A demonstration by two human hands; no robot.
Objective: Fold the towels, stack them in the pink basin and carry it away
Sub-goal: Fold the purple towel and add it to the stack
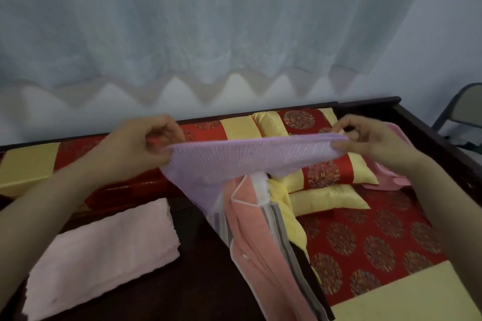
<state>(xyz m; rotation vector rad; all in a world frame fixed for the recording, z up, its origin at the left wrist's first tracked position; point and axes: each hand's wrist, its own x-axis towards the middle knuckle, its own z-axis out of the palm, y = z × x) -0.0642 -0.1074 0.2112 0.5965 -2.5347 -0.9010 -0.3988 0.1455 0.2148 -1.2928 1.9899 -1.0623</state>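
Both hands hold a purple towel [234, 156] stretched in the air, the left hand [140, 143] pinching one end, the right hand [375, 143] the other. Below the purple towel lie a folded pink towel [101, 255] and a heap of towels [263, 242].

1. Left hand [146, 142] and right hand [365, 138] each pinch one end of a lilac towel [234, 159], stretched between them in the air; its lower part sags, blurred.
2. Folded pale pink towel [101, 255] lies flat on the dark wooden surface [203, 281], near its left edge.
3. Salmon towel [260, 255], grey-striped cloth [287, 237] and yellow cloth [292, 221] piled under the lilac one.
4. Red-and-gold cushion [326, 164] behind the pile; pink cloth [391, 177] at its right.
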